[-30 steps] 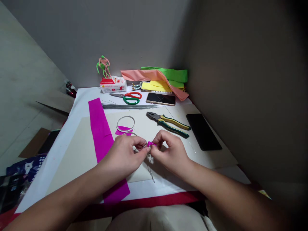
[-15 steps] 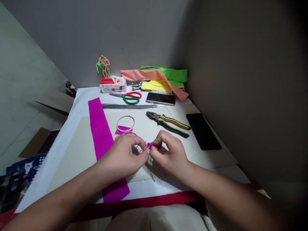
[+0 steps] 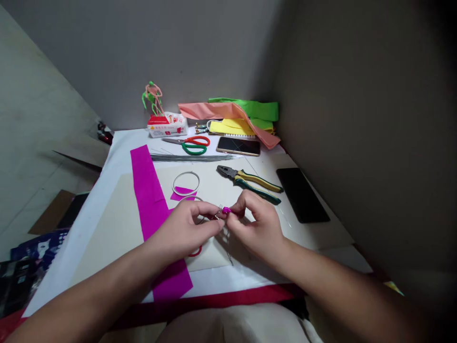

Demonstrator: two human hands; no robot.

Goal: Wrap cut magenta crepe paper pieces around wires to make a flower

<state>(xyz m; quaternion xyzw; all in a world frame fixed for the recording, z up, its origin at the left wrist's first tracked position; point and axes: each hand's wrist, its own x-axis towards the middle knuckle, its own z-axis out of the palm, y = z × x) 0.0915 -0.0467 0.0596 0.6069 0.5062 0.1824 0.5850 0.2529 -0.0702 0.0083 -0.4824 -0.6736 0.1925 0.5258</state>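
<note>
- My left hand (image 3: 194, 226) has thumb and forefinger nearly together on a thin twisted wire (image 3: 228, 245), whose lower end hangs down over the cream board (image 3: 110, 224).
- My right hand (image 3: 259, 226) pinches narrowly at a crumpled bit of purple material (image 3: 226, 210), which sits at the wire's upper part, right between my two sets of fingertips.
- I judge the step in hand to be wrapping or gathering that purple piece onto the wire, with the left hand steadying and the right hand working the material.
- To my mind the next move calls for a firm, small pinch on the left so the wire does not turn, and light tension on the right so the purple stays snug without tearing.
- The pliers (image 3: 240, 179) lie beyond my right hand, untouched; the long purple strip (image 3: 148, 190) runs partly under my left forearm.
- My own fingers cover most of the join, so I can't make out how many turns are on the wire, or exactly where the purple begins.
- One pale ring (image 3: 173, 183) shows whole, lying over a purple scrap (image 3: 186, 189); a second ring (image 3: 193, 196) is partly hidden behind my left hand.
- A red loop (image 3: 195, 252) peeks out below that hand, perhaps a tool's handle; the rest is covered.
</note>
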